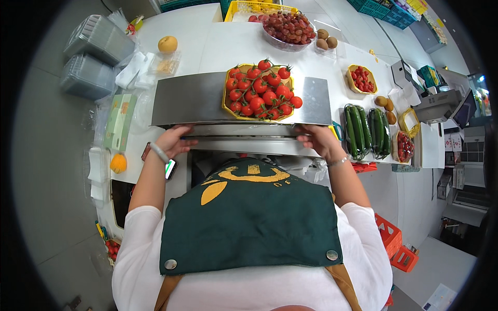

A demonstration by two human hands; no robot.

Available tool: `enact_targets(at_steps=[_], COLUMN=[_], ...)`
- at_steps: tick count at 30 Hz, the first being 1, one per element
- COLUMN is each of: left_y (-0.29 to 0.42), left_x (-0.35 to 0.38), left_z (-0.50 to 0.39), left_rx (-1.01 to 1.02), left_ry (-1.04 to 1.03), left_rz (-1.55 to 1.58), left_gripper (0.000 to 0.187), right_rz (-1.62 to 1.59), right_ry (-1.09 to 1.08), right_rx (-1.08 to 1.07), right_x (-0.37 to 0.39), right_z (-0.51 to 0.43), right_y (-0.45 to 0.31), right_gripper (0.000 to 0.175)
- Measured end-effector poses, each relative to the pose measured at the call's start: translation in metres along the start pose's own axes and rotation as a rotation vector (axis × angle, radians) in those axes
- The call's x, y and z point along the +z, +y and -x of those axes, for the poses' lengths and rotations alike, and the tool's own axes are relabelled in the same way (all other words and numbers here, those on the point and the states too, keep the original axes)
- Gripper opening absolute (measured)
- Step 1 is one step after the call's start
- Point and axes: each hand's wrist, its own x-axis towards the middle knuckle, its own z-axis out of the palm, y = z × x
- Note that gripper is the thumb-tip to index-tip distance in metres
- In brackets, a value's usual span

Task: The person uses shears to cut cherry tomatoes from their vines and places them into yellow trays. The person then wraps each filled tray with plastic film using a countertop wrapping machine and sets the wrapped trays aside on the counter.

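Observation:
A stainless steel wrapping stand (186, 97) lies before me on the white counter. On its top rests a yellow-rimmed basket (224, 99) heaped with red tomatoes on the vine (260, 91). My left hand (175, 142) is at the stand's front left corner, fingers spread and curved inward. At the front right corner is my right hand (317, 140), its fingers likewise apart. Between the hands, below the steel edge, runs a shiny strip (245, 130) that looks like clear film. Whether the fingertips touch it is hard to see.
Wrapped cucumbers (357, 130), a basket of small red fruit (362, 79) and kiwifruit (383, 102) lie to the right. Grapes in a bowl (288, 31) stand behind. Clear plastic containers (99, 41), a green box (120, 122) and a phone (170, 170) are leftward.

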Motion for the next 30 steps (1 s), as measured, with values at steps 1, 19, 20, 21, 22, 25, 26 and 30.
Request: enact_targets(at_steps=[1,19,20,21,22,25,26,30], left_y=[0.0,-0.011,-0.004,0.006,0.016,0.057,0.072,0.14], left_x=[0.002,-0.018,-0.015,-0.011,-0.004,0.023,0.032,0.065], left_z=[-0.009,0.101,0.12,0.137,0.15,0.179,0.186,0.177], left_rx=[-0.02,0.333,0.447,0.591,0.713,1.074,1.133,1.395], left_ry=[-0.027,-0.413,-0.405,-0.458,-0.461,-0.721,-0.753,-0.675], left_rz=[0.002,0.249,0.207,0.204,0.216,0.367,0.44,0.489], left_gripper=[0.033,0.012,0.011,0.01,0.01,0.01,0.013,0.026], right_rz=[-0.01,-0.101,-0.12,-0.159,-0.073,0.138,0.133,-0.228], right_ry=[-0.016,-0.347,-0.416,-0.534,-0.492,-0.668,-0.798,-0.592], right_rx=[0.048,-0.198,-0.293,-0.44,-0.485,-0.904,-1.111,-1.376], right_x=[0.003,-0.007,-0.007,-0.006,-0.007,-0.01,-0.009,0.012], right_z=[-0.013,0.097,0.113,0.126,0.143,0.176,0.177,0.173], right_y=[0.002,0.012,0.008,0.002,-0.006,-0.04,-0.051,-0.093], right_gripper=[0.03,0.022,0.02,0.019,0.023,0.031,0.029,0.023])
